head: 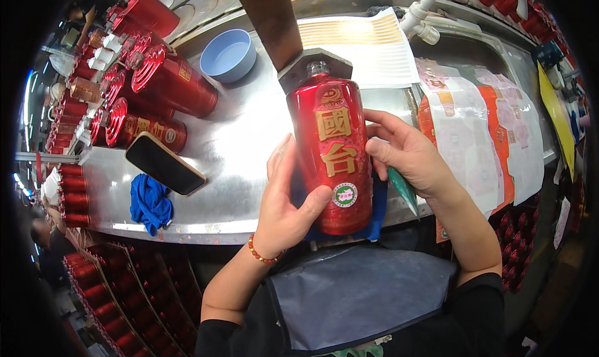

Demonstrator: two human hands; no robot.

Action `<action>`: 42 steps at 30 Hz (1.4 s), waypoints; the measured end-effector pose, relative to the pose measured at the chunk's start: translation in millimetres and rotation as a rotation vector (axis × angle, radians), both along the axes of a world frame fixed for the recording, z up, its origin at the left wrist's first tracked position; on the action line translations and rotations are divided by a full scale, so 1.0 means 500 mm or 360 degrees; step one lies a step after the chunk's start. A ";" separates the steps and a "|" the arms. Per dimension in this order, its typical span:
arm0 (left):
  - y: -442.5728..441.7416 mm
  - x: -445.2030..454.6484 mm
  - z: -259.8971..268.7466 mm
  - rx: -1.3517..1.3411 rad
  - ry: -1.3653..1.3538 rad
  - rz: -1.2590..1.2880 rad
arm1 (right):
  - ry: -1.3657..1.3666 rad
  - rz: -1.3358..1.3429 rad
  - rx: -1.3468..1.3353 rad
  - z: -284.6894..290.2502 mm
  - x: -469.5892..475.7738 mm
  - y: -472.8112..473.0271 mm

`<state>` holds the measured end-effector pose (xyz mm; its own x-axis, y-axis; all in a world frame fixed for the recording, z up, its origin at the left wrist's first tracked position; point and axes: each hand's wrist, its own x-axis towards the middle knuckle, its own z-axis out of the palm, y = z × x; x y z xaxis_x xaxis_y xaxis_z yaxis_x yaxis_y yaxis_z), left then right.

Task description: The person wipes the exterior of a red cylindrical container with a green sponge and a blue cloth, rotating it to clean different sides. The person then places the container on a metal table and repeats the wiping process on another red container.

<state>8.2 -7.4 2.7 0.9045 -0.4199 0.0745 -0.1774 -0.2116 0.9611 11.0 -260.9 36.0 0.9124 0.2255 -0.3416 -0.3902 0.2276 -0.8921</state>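
A red glass bottle (337,156) with raised gold characters and a round green-and-white decal lies before me, its open neck against a dark metal bracket (318,62). My left hand (295,202) is around its lower left side, thumb on the front. My right hand (407,151) touches its right side with the fingers and also holds a green pointed tool (402,191), tip downward. Part of a blue cloth (378,216) shows beneath the bottle. Whether the bottle rests on the cloth or is lifted, I cannot tell.
On the metal table (234,123) are a blue bowl (229,55), a smartphone (165,163), a crumpled blue cloth (150,205) and several red bottles (175,81) at left. Printed decal sheets (461,123) lie at right, a gold-striped sheet (355,53) behind. A white pipe (421,13) stands at the back.
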 end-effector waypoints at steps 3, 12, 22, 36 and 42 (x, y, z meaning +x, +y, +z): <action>0.007 0.003 -0.020 0.0047 -0.0141 -0.0018 | 0.0055 0.0021 0.0022 0.007 -0.007 -0.008; -0.003 -0.004 0.012 -0.0197 0.0335 0.0110 | -0.0072 0.0031 -0.0145 0.011 -0.062 0.006; 0.003 -0.014 0.003 -0.0234 0.0383 0.0066 | -0.0053 -0.0030 0.0053 -0.009 -0.063 0.000; 0.014 -0.018 -0.022 -0.0191 0.0209 0.0012 | -0.0092 -0.0153 -0.0061 -0.025 -0.065 -0.003; 0.003 -0.009 -0.003 -0.0192 0.0096 0.0029 | -0.0082 -0.0838 0.0120 -0.006 -0.060 -0.031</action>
<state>3.9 -6.0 1.4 0.9162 -0.3947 0.0691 -0.1160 -0.0962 0.9886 -19.2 -276.5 32.9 0.9238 -0.2450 -0.2941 -0.1623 0.4452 -0.8806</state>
